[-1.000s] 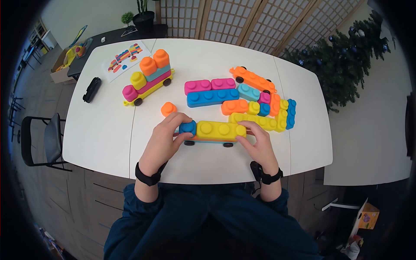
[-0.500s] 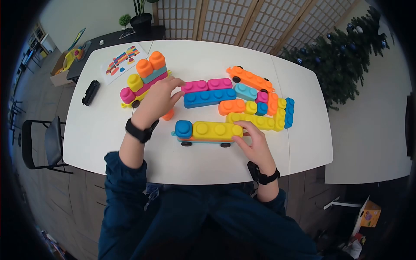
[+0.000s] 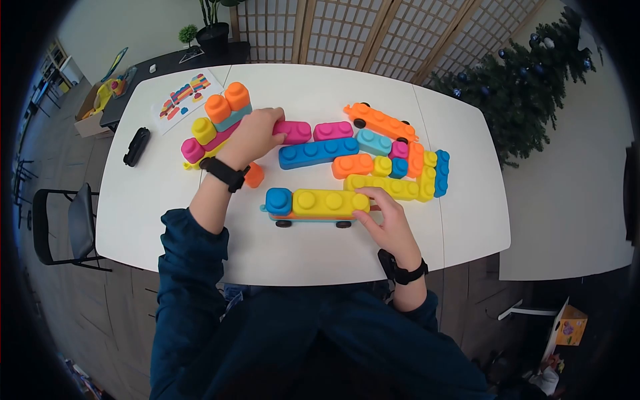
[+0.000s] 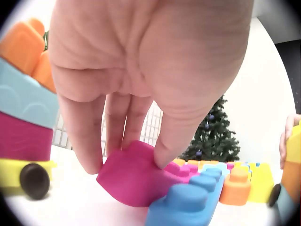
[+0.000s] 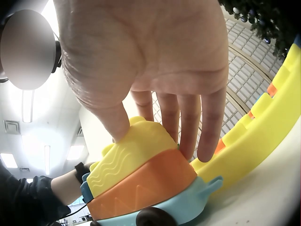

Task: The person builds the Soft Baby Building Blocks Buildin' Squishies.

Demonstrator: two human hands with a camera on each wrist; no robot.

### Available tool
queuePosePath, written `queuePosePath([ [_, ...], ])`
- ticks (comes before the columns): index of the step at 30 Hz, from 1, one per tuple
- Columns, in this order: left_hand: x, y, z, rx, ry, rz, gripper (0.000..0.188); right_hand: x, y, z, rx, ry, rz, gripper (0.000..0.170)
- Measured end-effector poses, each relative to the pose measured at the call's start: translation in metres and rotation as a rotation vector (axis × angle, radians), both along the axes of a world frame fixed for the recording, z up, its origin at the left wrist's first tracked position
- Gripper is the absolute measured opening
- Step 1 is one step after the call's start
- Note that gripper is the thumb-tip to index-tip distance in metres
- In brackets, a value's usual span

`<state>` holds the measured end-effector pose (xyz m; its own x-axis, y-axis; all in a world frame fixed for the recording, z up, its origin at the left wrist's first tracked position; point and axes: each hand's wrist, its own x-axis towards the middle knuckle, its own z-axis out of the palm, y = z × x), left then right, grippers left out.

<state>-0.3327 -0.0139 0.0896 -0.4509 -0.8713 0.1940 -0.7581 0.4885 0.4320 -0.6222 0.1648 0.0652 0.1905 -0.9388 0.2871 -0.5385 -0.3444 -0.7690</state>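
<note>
My left hand (image 3: 255, 139) reaches to the back left and pinches a pink block (image 4: 134, 176) between thumb and fingers. That block is tilted in the left wrist view, beside a long blue block (image 3: 319, 153) and a second pink block (image 3: 333, 131). Near the front, my right hand (image 3: 395, 230) holds the right end of a toy wagon, thumb and fingers around its long yellow block (image 5: 129, 153). Under the yellow lies an orange block (image 5: 146, 186), on a light blue wheeled base (image 5: 188, 207). A small blue block (image 3: 279, 200) sits at the wagon's left end.
Left of my left hand stands a yellow wheeled base (image 3: 189, 166) stacked with blocks. A loose orange block (image 3: 254, 175) lies by my left wrist. Orange wheeled base (image 3: 383, 123) and several blocks fill the right. A picture sheet (image 3: 180, 100) and black case (image 3: 137, 147) lie far left.
My left hand has let go of the wagon's blue block, moved up and left, and taken hold of the pink block. My right hand has stayed on the wagon.
</note>
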Motion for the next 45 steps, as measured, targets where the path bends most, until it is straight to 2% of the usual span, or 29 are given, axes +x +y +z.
queuePosePath([
  [3, 0.011, 0.022, 0.028, 0.028, 0.116, 0.020, 0.025, 0.000, 0.000, -0.002, 0.005, -0.009, 0.001, 0.039],
  [5, 0.019, 0.047, 0.045, 0.093, 0.347, -0.008, 0.026, 0.000, 0.000, -0.002, 0.014, -0.010, -0.002, 0.039],
  [7, 0.026, 0.076, 0.059, 0.144, 0.422, -0.025, 0.027, 0.000, -0.001, -0.002, 0.022, -0.011, -0.002, 0.039],
  [12, 0.034, 0.124, 0.050, 0.249, 0.599, -0.079, 0.028, 0.001, -0.001, -0.003, 0.028, -0.020, 0.003, 0.039],
  [19, 0.026, 0.135, 0.028, 0.178, 0.610, -0.151, 0.029, 0.003, -0.001, -0.001, 0.037, -0.014, 0.006, 0.038],
  [22, 0.028, 0.134, 0.022, 0.233, 0.529, -0.128, 0.034, 0.004, -0.001, -0.003, 0.032, -0.018, 0.011, 0.039],
  [28, 0.030, 0.134, 0.010, 0.268, 0.580, -0.128, 0.036, 0.005, -0.002, -0.002, 0.054, -0.029, 0.010, 0.039],
  [31, 0.027, 0.137, 0.011, 0.176, 0.602, -0.100, 0.029, 0.005, -0.002, -0.002, 0.055, -0.013, 0.015, 0.040],
  [35, 0.027, 0.139, 0.008, 0.225, 0.633, -0.076, 0.029, 0.006, -0.003, -0.003, 0.060, -0.031, 0.022, 0.040],
  [41, 0.019, 0.145, 0.014, 0.190, 0.559, -0.038, 0.043, 0.005, -0.003, 0.001, 0.062, 0.004, 0.024, 0.040],
  [43, 0.009, 0.149, 0.014, 0.022, 0.563, 0.012, 0.051, 0.005, -0.004, 0.001, 0.072, 0.019, 0.030, 0.040],
  [45, 0.008, 0.147, 0.006, 0.038, 0.545, -0.004, 0.053, 0.004, -0.005, 0.000, 0.081, 0.027, 0.029, 0.040],
])
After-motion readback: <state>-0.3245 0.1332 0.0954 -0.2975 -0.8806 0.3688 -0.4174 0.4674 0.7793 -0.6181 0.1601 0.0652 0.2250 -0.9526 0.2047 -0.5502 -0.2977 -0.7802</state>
